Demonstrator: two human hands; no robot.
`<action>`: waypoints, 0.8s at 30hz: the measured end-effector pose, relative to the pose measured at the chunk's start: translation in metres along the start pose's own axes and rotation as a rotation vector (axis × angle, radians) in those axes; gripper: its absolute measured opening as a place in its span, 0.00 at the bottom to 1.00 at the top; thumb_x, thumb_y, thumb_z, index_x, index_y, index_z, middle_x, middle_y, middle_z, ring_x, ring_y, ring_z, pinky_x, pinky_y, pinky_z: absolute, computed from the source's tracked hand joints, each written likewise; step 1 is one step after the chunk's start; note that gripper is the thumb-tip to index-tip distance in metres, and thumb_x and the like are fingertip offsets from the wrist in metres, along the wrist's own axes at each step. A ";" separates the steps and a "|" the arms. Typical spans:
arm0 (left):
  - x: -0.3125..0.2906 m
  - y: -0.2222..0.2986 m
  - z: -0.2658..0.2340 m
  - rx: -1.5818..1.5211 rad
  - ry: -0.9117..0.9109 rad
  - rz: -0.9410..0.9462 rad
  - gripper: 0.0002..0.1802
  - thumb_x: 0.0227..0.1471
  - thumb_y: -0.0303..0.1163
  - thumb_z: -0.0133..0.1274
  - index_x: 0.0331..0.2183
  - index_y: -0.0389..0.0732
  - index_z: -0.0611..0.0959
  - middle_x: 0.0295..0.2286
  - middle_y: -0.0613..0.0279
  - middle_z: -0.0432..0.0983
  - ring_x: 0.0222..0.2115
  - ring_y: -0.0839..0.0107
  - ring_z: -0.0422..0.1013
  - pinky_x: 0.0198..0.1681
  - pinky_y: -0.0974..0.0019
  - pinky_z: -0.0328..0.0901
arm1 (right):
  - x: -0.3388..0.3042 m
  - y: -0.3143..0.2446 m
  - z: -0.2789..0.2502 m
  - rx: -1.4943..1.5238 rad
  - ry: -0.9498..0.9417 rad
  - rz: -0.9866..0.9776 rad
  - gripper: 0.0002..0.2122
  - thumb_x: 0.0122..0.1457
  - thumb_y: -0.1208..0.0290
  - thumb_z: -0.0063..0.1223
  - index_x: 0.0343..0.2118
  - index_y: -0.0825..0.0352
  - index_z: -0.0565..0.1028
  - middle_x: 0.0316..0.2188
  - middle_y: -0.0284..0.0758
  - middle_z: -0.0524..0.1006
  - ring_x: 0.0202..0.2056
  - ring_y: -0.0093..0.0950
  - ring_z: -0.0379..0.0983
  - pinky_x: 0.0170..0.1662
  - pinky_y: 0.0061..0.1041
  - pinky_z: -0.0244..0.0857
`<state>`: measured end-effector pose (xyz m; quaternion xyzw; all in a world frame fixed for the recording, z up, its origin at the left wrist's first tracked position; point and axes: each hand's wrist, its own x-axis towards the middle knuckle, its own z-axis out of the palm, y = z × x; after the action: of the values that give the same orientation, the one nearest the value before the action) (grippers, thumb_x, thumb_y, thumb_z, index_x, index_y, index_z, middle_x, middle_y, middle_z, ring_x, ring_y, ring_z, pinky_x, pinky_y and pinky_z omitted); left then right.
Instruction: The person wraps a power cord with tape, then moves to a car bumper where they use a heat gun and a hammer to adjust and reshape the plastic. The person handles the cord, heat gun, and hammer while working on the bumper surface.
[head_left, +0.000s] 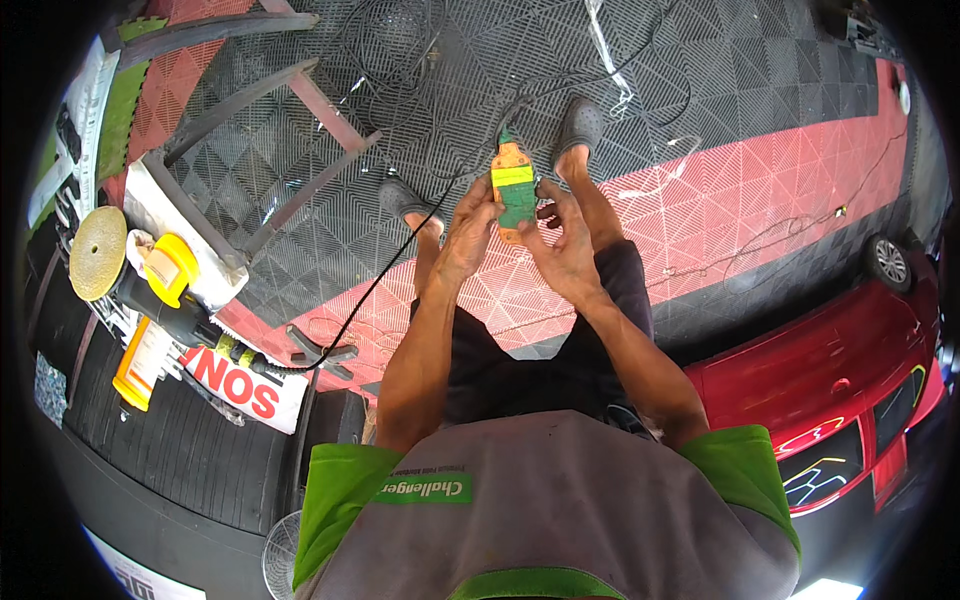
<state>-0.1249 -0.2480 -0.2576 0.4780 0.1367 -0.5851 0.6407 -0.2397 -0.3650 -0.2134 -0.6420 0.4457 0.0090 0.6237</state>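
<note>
Out in front of me I hold an orange and green extension socket (515, 195) with a yellow band across it and a cable at its far end. My left hand (468, 232) is closed along its left side, thumb on the near part. My right hand (562, 245) grips its near right corner, with the thumb at the lower edge. Something small and dark shows by the right fingers; I cannot make out what it is. A black cable (385, 275) runs from the polisher (165, 305) at the left up toward my left hand.
The polisher, with its round yellowish pad (98, 253), lies on a black surface (190, 460) beside yellow-framed items. A metal stand (340, 115) is at upper left. Loose cables (640, 60) cross the grey and red tiled floor (740, 170). A red car (830, 370) stands at right.
</note>
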 end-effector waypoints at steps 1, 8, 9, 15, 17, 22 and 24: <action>-0.001 -0.003 -0.002 -0.013 -0.017 0.012 0.34 0.53 0.24 0.45 0.62 0.32 0.63 0.54 0.53 0.70 0.56 0.66 0.65 0.62 0.63 0.56 | 0.004 0.003 -0.001 0.027 -0.008 0.038 0.28 0.55 0.70 0.62 0.57 0.75 0.66 0.45 0.41 0.72 0.42 0.27 0.69 0.45 0.27 0.67; -0.003 -0.007 0.003 -0.088 -0.056 0.024 0.37 0.51 0.20 0.44 0.64 0.32 0.60 0.57 0.53 0.67 0.58 0.67 0.63 0.64 0.63 0.55 | 0.027 0.001 -0.001 0.311 0.021 0.301 0.27 0.60 0.66 0.60 0.58 0.76 0.67 0.48 0.42 0.76 0.43 0.25 0.75 0.43 0.23 0.72; -0.003 -0.004 0.007 -0.050 -0.050 0.024 0.37 0.51 0.21 0.45 0.64 0.32 0.60 0.57 0.53 0.67 0.58 0.67 0.63 0.64 0.64 0.53 | 0.029 0.000 -0.002 0.239 -0.001 0.264 0.26 0.60 0.66 0.59 0.57 0.76 0.68 0.46 0.42 0.77 0.43 0.25 0.75 0.43 0.22 0.72; -0.008 0.011 0.023 0.114 -0.025 0.040 0.38 0.51 0.24 0.46 0.64 0.32 0.60 0.58 0.53 0.66 0.58 0.67 0.62 0.65 0.66 0.50 | 0.040 0.003 -0.015 0.195 -0.107 0.227 0.22 0.59 0.70 0.59 0.55 0.76 0.72 0.41 0.38 0.79 0.42 0.26 0.76 0.44 0.22 0.72; -0.008 0.006 0.019 0.085 -0.017 0.030 0.38 0.51 0.24 0.46 0.64 0.32 0.60 0.58 0.53 0.67 0.58 0.67 0.62 0.64 0.66 0.50 | 0.042 0.002 -0.020 0.369 -0.144 0.360 0.23 0.59 0.71 0.59 0.56 0.75 0.71 0.42 0.37 0.79 0.42 0.25 0.76 0.44 0.22 0.72; -0.007 0.003 0.013 -0.045 -0.026 0.006 0.36 0.52 0.20 0.45 0.63 0.32 0.62 0.56 0.50 0.68 0.57 0.66 0.65 0.63 0.62 0.57 | 0.039 0.003 -0.024 0.574 -0.240 0.422 0.27 0.59 0.73 0.59 0.60 0.75 0.66 0.37 0.36 0.80 0.37 0.20 0.76 0.41 0.18 0.71; -0.006 0.002 0.014 0.078 0.018 0.008 0.33 0.52 0.21 0.47 0.61 0.31 0.65 0.53 0.49 0.71 0.54 0.67 0.68 0.59 0.63 0.60 | 0.037 0.005 -0.025 0.494 -0.284 0.401 0.28 0.58 0.74 0.60 0.61 0.74 0.65 0.35 0.34 0.79 0.35 0.19 0.75 0.40 0.18 0.70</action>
<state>-0.1297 -0.2552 -0.2454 0.5085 0.1176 -0.5829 0.6228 -0.2338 -0.4054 -0.2332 -0.3636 0.4604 0.1123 0.8020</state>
